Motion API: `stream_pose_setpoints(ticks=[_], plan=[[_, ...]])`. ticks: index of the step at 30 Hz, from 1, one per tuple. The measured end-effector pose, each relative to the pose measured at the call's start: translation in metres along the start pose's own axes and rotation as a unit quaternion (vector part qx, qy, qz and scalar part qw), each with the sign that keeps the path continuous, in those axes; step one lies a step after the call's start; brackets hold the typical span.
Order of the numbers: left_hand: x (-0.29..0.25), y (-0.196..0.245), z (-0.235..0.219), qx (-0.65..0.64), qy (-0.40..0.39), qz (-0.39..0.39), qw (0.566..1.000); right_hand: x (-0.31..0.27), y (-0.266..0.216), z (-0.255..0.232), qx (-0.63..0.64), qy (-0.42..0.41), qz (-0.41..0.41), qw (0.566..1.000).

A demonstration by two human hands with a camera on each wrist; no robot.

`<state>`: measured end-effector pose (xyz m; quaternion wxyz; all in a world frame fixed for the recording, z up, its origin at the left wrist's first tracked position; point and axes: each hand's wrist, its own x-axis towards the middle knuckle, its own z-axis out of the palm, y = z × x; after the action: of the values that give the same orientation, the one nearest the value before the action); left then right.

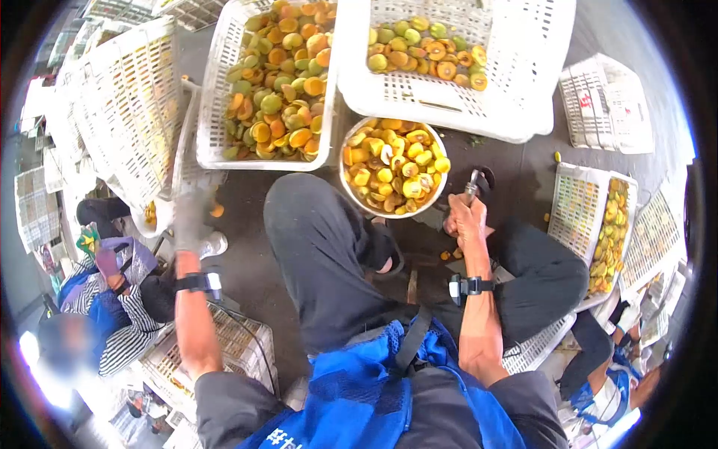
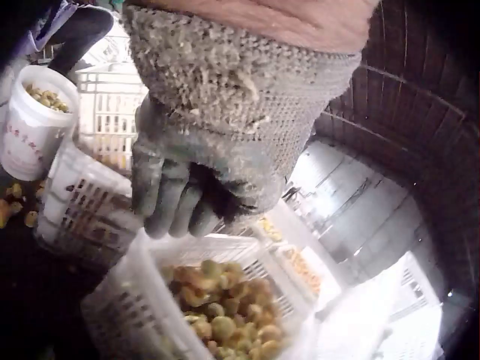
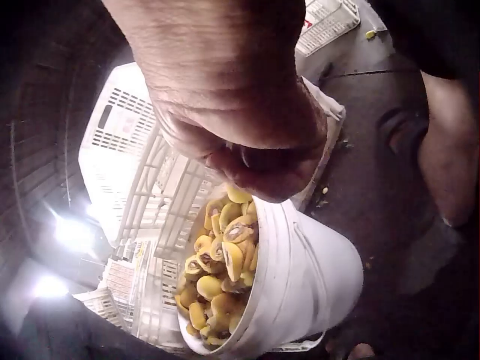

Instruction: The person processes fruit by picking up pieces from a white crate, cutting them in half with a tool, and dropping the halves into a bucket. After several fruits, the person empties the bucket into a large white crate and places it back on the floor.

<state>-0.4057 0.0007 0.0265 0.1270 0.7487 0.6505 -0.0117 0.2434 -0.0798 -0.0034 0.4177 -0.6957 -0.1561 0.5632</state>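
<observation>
My right hand [image 1: 468,217], bare, grips a small metal tool [image 1: 473,187] with a curved dark head, just right of a white bucket [image 1: 345,183]. Cut yellow fruit pieces [image 1: 396,161], apricot-like, fill that bucket; in the right wrist view my fingers are above its rim and the tool is mostly hidden. My left hand [image 2: 202,165] wears a grey knit glove with darker fingers, which hang loosely curled with nothing visible in them. It overlaps the rim of a white crate [image 2: 127,300] of orange-green fruit in the left wrist view; the head view blurs it.
A larger white crate [image 1: 516,82] with halved fruit stands beyond the bucket. More crates [image 1: 580,198] stand at the right. Another person in a striped sleeve [image 1: 133,329] sits at the left, near a crate [image 1: 239,348]. A few fruit scraps lie on the dark floor [image 1: 254,258].
</observation>
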Motion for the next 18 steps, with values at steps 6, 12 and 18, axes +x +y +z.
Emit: stream_pose_setpoints(ticks=[6, 12, 18], plan=[[-0.013, 0.123, 0.126, -0.326, 0.002, -0.204, 0.923, -0.002, -0.009, 0.012, -0.021, 0.017, -0.009, 1.000], [0.014, 0.156, 0.178, -0.215, -0.074, -0.214, 0.950, 0.006, -0.016, 0.016, -0.049, 0.013, -0.008, 0.999], [0.048, 0.164, 0.193, -0.151, -0.110, -0.183, 0.965, 0.010, -0.023, 0.026, -0.113, 0.009, -0.029, 0.993]])
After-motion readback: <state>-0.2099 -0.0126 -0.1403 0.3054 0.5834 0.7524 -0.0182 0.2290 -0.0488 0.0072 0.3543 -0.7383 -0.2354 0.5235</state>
